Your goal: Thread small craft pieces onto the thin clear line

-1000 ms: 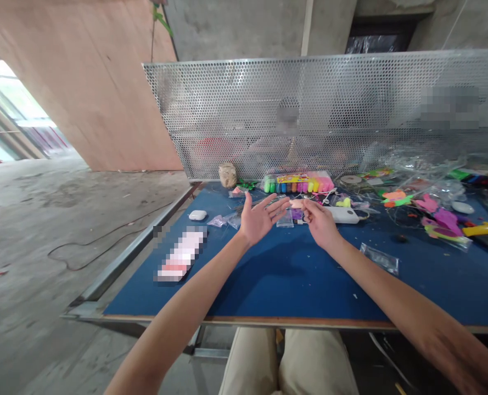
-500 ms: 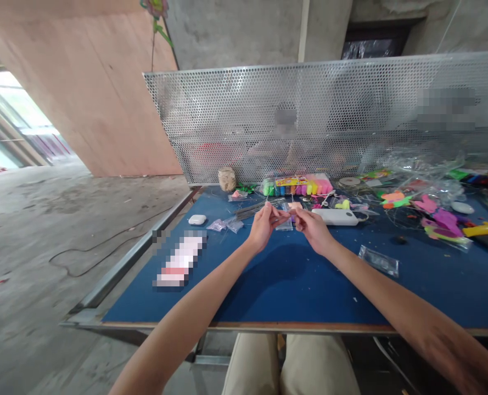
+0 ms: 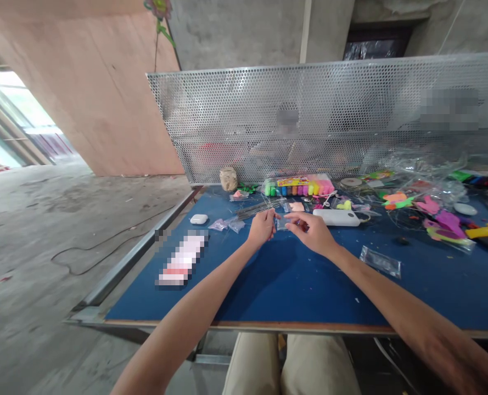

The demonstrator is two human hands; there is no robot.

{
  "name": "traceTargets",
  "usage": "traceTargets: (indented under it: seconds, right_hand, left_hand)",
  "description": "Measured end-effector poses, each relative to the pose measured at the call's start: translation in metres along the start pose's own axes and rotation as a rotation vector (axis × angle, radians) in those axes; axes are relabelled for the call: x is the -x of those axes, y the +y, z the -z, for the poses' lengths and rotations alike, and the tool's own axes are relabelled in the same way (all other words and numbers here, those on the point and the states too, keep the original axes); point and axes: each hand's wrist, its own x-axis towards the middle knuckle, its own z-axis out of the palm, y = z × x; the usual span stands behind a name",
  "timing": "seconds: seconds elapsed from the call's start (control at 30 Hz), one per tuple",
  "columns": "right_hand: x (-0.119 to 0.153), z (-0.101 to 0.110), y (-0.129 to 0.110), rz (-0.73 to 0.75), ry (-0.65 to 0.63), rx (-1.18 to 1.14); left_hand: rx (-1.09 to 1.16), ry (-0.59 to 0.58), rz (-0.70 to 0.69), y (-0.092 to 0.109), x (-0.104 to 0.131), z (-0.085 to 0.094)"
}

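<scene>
My left hand (image 3: 262, 228) is held over the middle of the blue table with its fingers curled together. Whatever is in it is too small or hidden to make out. Just right of it, my right hand (image 3: 313, 231) has its fingers apart and holds nothing I can see. A small clear plastic bag (image 3: 282, 224) shows between the hands. Behind them lie a bundle of thin wires (image 3: 258, 208) and a peach-coloured piece (image 3: 297, 207). Beside my right hand is a long white device (image 3: 337, 217), and small bags of purple bits (image 3: 219, 224) are left of my left hand.
A pack of coloured clay (image 3: 299, 186) stands at the back by a perforated metal screen (image 3: 244, 104). Colourful foam-like shapes (image 3: 445, 222) and plastic wrapping crowd the right. A white earphone case (image 3: 198, 219) and a blurred-out screen (image 3: 181, 258) lie left; a flat clear packet (image 3: 380, 261) lies right.
My hands were together, fingertips meeting. Now they are apart: my right hand has drawn back slightly and opened, and my left fingers have curled in.
</scene>
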Motion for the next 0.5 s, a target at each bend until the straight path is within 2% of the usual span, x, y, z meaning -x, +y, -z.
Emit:
traceTargets:
  seconds: [0.2, 0.33, 0.5]
  right_hand:
    - [-0.002, -0.004, 0.007, -0.124, -0.181, -0.308]
    - [-0.001, -0.007, 0.01, -0.198, -0.202, -0.329]
    - [0.001, -0.015, 0.006, -0.26, -0.211, -0.344]
  left_hand:
    - [-0.282, 0.112, -0.051, -0.002, -0.005, 0.008]
    - [-0.435, 0.189, -0.12, -0.005, -0.007, 0.016]
    - [-0.485, 0.221, -0.17, -0.003, -0.005, 0.019]
